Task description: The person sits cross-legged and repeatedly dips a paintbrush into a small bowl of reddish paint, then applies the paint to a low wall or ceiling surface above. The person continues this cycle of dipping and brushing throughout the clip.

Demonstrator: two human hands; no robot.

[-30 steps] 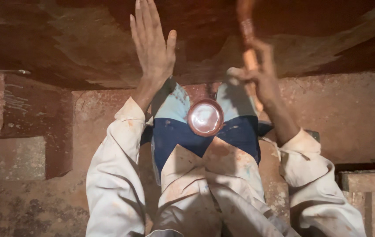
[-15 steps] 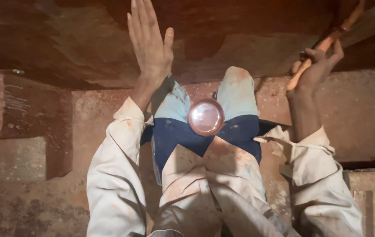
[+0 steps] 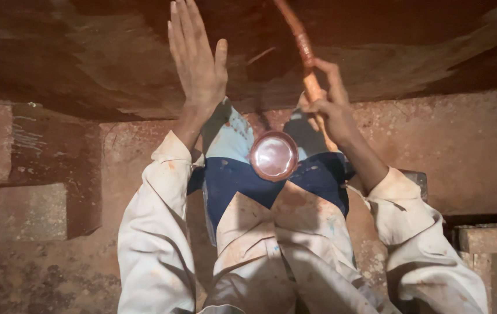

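Right hand (image 3: 329, 107) swung back inward, fist closed around wooden handle (image 3: 306, 58); left hand (image 3: 196, 64) open, flat against dark slab (image 3: 85, 52)

Stained cream long sleeves (image 3: 155, 232), navy trousers (image 3: 242, 186), bare hands

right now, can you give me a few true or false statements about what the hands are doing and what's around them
1. The left hand lies flat and open against the dark rusty surface. True.
2. The right hand is empty. False: its fingers are wrapped round a long orange-brown stick handle.
3. A round shiny dish sits on the lap between the two arms. True.
4. The person wears dark short sleeves. False: the sleeves are long, pale and stained.
5. The stick handle lies on the ground. False: it is raised towards the dark surface.
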